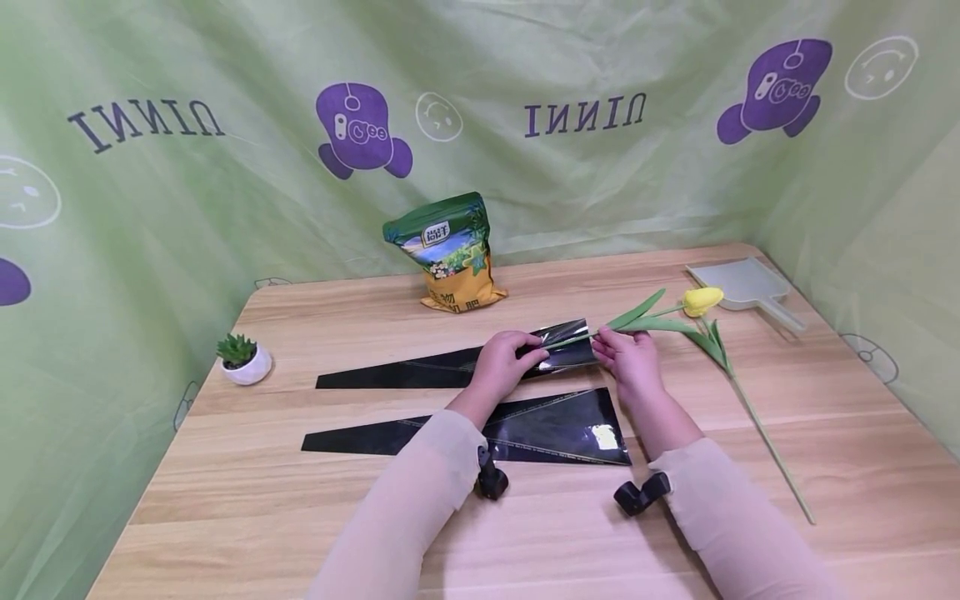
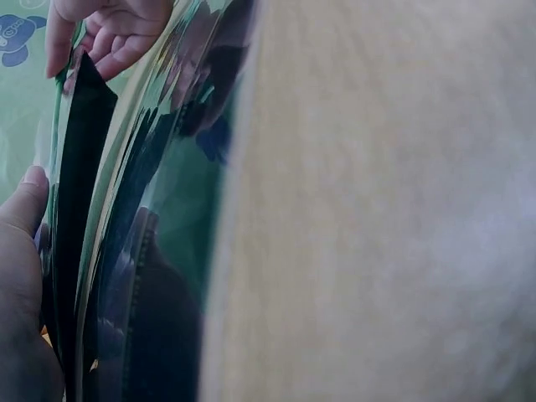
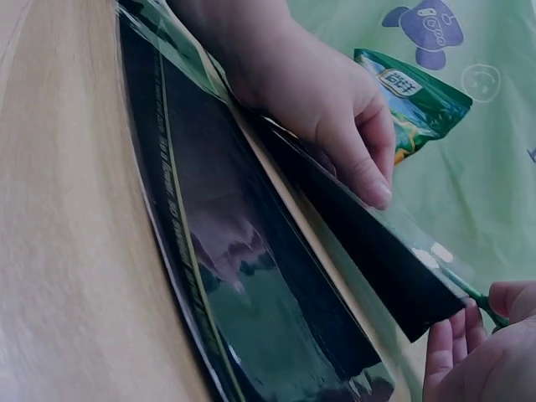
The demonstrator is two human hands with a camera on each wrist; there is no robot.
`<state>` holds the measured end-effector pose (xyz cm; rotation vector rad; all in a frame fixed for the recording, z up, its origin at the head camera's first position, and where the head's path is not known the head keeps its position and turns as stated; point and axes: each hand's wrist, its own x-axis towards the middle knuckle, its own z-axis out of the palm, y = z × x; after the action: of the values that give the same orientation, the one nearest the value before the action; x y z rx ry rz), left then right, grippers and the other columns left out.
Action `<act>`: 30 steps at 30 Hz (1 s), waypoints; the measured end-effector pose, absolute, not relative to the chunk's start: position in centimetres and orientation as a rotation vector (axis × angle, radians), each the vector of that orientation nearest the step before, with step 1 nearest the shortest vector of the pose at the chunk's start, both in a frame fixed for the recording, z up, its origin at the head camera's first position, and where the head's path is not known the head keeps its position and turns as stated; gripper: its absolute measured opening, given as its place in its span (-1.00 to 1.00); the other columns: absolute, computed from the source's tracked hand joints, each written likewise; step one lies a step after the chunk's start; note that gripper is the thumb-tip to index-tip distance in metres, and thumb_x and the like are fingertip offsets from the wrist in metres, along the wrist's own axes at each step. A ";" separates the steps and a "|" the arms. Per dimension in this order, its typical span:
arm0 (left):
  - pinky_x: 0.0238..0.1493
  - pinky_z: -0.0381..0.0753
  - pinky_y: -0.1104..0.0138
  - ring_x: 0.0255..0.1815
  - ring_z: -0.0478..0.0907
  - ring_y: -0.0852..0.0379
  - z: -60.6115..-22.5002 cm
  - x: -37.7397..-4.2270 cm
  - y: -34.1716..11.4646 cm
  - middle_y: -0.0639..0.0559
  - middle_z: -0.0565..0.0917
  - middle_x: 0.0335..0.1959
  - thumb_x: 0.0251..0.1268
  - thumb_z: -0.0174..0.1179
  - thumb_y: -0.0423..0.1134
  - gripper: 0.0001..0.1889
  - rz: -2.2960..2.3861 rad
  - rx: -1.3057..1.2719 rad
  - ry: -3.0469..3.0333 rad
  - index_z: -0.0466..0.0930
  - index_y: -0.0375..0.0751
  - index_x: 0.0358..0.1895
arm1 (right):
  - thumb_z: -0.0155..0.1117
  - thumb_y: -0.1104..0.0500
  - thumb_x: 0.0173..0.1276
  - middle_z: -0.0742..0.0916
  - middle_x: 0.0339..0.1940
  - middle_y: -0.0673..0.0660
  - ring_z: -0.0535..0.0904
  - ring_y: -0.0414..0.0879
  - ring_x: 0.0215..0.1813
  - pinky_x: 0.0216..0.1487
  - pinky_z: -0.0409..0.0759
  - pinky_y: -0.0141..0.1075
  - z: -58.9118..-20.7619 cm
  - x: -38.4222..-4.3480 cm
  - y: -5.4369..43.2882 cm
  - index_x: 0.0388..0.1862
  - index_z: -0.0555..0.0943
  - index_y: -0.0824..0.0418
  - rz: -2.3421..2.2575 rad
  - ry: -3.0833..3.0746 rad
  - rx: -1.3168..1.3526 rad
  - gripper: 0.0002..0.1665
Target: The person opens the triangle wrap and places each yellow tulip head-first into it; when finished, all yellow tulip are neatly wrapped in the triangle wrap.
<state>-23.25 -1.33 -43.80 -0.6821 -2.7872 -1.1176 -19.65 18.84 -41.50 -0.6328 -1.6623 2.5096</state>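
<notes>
A tulip with a yellow bloom [image 1: 702,302] and green leaves [image 1: 636,310] lies across the mouth of the farther black flower sleeve [image 1: 420,371]. Its green stem [image 1: 564,342] runs into the sleeve's wide end. My right hand [image 1: 628,354] pinches the stem just outside that end, its other fingers right at the sleeve's edge [image 3: 435,322]. Holding the sleeve near its wide end is my left hand [image 1: 504,362], thumb on top, also seen in the right wrist view. Closer to me a second black sleeve [image 1: 562,427] lies flat under my left forearm.
Another long green stem [image 1: 765,429] with leaves slants over the table's right side. A pale dustpan [image 1: 738,282] lies at the back right. An upright green and yellow bag [image 1: 453,254] stands at the back, and a small potted succulent [image 1: 246,364] at the left.
</notes>
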 end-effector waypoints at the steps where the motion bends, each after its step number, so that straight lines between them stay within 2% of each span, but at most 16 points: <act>1: 0.26 0.53 0.19 0.14 0.61 0.03 -43.8 -23.2 -1.3 0.01 0.74 0.01 0.32 0.26 -0.04 -0.71 -1.112 -0.684 -2.784 0.73 -0.07 0.00 | 0.12 0.33 0.45 0.71 -0.52 -0.12 0.69 -0.31 -0.37 -0.18 0.70 -0.48 -41.5 -19.7 18.7 -0.12 0.34 0.11 2.511 -1.678 -0.630 -0.81; 12: 0.29 0.51 0.17 0.17 0.60 0.02 -44.4 -23.5 -1.6 0.01 0.73 0.02 0.32 0.26 -0.02 -0.69 -1.124 -0.661 -2.770 0.72 -0.06 0.02 | 0.13 0.30 0.45 0.72 -0.55 -0.21 0.66 -0.40 -0.37 -0.24 0.64 -0.57 -41.4 -19.6 18.2 -0.10 0.39 0.13 2.503 -1.844 -0.554 -0.85; 21: 0.29 0.51 0.19 0.17 0.60 0.03 -44.8 -23.7 -1.7 0.02 0.73 0.02 0.32 0.25 0.00 -0.68 -1.119 -0.648 -2.773 0.72 -0.04 0.02 | 0.06 0.14 0.53 0.75 -0.48 -0.19 0.70 -0.36 -0.24 -0.05 0.67 -0.49 -41.4 -19.3 18.5 -0.01 0.29 0.10 2.426 -1.914 -0.483 -0.82; 30: 0.29 0.51 0.18 0.17 0.60 0.01 -44.6 -23.5 -1.6 0.00 0.74 0.01 0.30 0.28 -0.02 -0.69 -1.139 -0.653 -2.771 0.73 -0.08 0.00 | 0.00 0.09 0.56 0.74 -0.41 -0.10 0.73 -0.28 -0.26 0.01 0.69 -0.40 -40.9 -18.6 19.8 0.04 0.31 0.11 2.460 -1.793 -0.533 -0.80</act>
<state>-23.53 -1.62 -44.58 -0.6529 -2.7713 -1.1393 -18.65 19.82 -40.91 -0.5330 -1.7931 2.4604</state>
